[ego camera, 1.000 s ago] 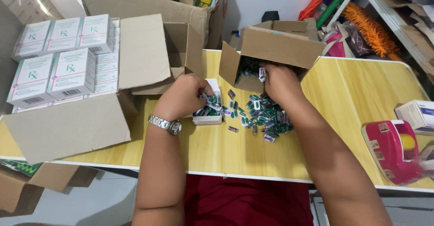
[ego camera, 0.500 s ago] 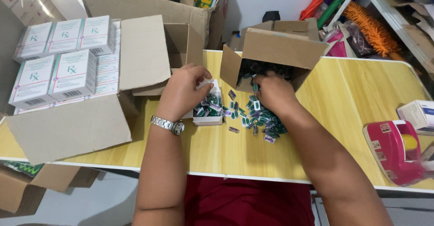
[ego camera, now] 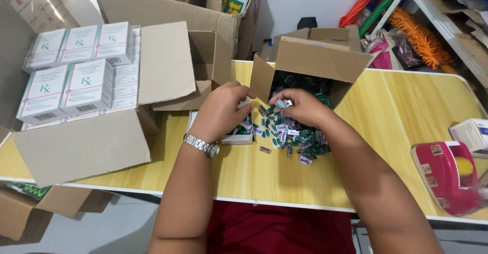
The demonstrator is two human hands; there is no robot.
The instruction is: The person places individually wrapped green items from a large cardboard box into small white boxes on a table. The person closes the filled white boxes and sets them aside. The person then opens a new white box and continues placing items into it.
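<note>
Right hand [ego camera: 300,107] pinches one small green sachet [ego camera: 281,103] in its fingers over the loose pile [ego camera: 295,134] on the desk [ego camera: 396,112] — the small white box [ego camera: 236,138] lies just to its left, under the half-curled left hand [ego camera: 221,109], whose grip stays hidden.

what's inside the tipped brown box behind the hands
The tipped brown box holds small green and dark packets like the spilled pile on the table. Its top flap shades the inside, and the right hand covers the front, so how many are left cannot be seen.
</note>
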